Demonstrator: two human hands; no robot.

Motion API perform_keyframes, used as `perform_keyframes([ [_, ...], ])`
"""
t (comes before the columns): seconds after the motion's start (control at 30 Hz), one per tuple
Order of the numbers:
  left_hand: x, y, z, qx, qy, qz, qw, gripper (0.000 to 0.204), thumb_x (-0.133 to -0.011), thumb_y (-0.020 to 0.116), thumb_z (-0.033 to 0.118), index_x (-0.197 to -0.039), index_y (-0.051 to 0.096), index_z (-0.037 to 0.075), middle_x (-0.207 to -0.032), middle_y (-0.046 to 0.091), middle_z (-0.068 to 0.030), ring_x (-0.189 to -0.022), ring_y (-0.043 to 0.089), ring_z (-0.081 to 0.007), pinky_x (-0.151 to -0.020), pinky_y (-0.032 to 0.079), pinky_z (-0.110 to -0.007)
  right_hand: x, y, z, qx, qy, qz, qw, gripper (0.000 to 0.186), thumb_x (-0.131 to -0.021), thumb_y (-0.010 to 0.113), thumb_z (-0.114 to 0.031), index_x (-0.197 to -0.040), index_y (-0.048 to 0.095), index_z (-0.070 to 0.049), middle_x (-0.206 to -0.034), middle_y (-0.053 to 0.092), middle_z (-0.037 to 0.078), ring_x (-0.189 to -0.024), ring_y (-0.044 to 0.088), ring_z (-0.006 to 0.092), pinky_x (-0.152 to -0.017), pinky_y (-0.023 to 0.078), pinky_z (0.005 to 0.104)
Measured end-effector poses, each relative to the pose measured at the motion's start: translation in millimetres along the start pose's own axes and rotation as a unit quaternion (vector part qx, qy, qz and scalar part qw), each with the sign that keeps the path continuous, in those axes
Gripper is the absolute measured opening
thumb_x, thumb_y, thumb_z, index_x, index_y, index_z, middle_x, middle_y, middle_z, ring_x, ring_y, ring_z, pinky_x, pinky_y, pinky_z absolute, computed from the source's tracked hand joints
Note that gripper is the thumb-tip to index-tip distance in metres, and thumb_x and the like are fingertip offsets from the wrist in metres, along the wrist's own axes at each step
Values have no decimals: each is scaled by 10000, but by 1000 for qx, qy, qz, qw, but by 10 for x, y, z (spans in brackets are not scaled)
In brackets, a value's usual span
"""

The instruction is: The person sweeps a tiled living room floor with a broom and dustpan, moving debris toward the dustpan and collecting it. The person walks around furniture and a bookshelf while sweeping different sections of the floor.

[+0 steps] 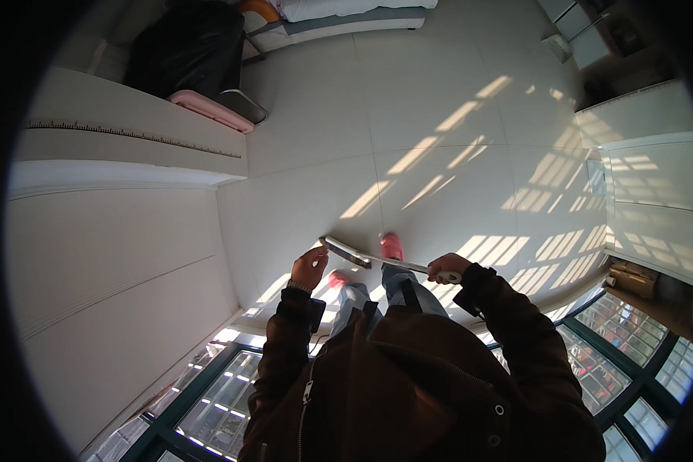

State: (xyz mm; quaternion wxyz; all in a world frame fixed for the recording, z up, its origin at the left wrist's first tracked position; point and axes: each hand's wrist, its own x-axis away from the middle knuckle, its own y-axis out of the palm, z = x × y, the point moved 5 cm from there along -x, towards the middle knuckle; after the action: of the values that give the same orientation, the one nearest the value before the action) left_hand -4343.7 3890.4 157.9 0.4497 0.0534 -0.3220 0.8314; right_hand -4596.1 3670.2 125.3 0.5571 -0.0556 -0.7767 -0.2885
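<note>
Head view: broom slants below centre, right fist around its handle

With twelve at the top edge, the broom (396,263) lies just toward six o'clock from the middle, in front of the person's legs and over the pale floor (300,189). From the right hand (444,269), its handle runs toward a little past nine o'clock. The broom head (345,249) is set at an angle to it, its long axis going from ten to four o'clock, with the bristles (349,258) on the seven o'clock side. Whether they touch the floor, I cannot tell.

The handle is slim and whitish, ending in a thicker, rounded grip that juts past the fist toward four o'clock. The broom head is a narrow bar, pale along its back and dark grey-brown in the bristles.

The right hand is closed firmly on the handle near that end. The left hand (309,269) has bent fingers just beside the ten o'clock end of the broom head; I cannot tell whether it grips or touches it. One pink shoe (392,247) shows at twelve o'clock from the handle; bands of sunlight cross the floor toward one o'clock.
</note>
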Motion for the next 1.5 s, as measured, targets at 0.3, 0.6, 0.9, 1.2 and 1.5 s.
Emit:
perform_keyframes([
  [0.3, -16, 76, 6, -6, -39, 9, 999, 233, -761, 521, 132, -965, 551, 24, -907, 593, -88, -798, 582, -170, -711, 462, -267, 661, -1749, -789, -80, -84, 107, 987, 130, -670, 505, -35, -760, 504, 58, -684, 527, 188, -427, 462, 144, -324, 353, 230],
  [0.6, -104, 14, 11, -4, -45, 33, 998, 231, -762, 519, 143, -962, 552, 32, -912, 591, -88, -795, 582, -175, -708, 464, -274, 379, -1243, -1364, 154, -233, 242, 929, 70, -669, 489, -46, -645, 483, 19, -583, 493, 103, -425, 472, 157, -369, 400, 290],
  [0.9, -38, -9, -67, 9, -50, 41, 998, 237, -762, 522, 133, -971, 546, 25, -913, 589, -96, -806, 581, -178, -715, 465, -275, 864, -218, -327, -17, -24, 19, 999, 311, -670, 488, -62, -968, 431, 10, -647, 488, 69, -490, 466, 112, -417, 412, 239],
  [1.2, 294, -1, -357, 36, -46, 46, 997, 240, -765, 513, 147, -970, 547, 28, -919, 588, -102, -810, 582, -183, -706, 462, -272, -402, 760, 267, -14, 86, -104, 991, 156, -648, 551, -75, -717, 522, 61, -596, 532, 102, -469, 511, 111, -375, 395, 208],
  [1.5, 1015, -327, -867, 28, -107, 92, 990, 248, -762, 515, 144, -983, 543, 36, -903, 593, -100, -813, 582, -186, -702, 463, -272, 97, -536, -297, -75, 18, -17, 997, 83, -697, 483, -72, -717, 432, -10, -657, 487, 88, -415, 438, 64, -300, 349, 153],
])
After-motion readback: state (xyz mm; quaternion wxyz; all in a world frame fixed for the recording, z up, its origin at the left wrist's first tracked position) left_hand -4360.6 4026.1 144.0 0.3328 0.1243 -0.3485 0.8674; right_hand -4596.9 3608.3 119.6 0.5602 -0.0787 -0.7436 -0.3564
